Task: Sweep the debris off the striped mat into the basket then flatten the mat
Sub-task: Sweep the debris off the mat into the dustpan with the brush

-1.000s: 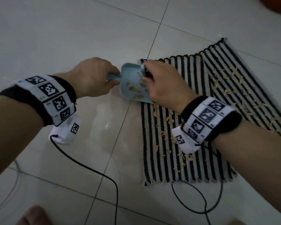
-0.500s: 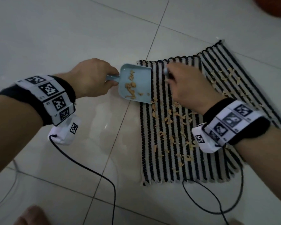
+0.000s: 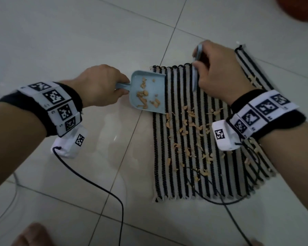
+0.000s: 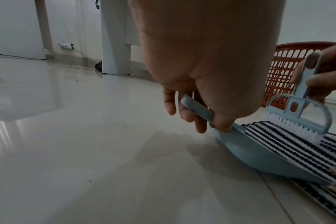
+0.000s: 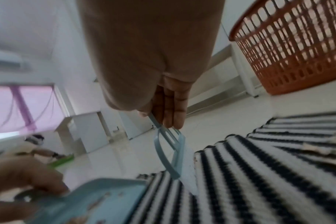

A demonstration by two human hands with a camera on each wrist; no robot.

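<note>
Two hands work one tool each. The right hand [image 3: 219, 73] pinches the handle of the one brush [image 4: 305, 119], whose bristles touch the far part of the striped mat [image 3: 199, 174]. The left hand [image 3: 100, 86] grips the handle of the one dustpan [image 3: 148, 93], its open lip resting on the mat's left edge with several scraps inside. Most debris [image 3: 188, 132] lies scattered nearer the person than the brush, right of the pan, so I judge the coming stroke should run leftward toward that lip. One orange basket [image 5: 297, 50] stands beyond the mat's far end, nearer the right hand.
</note>
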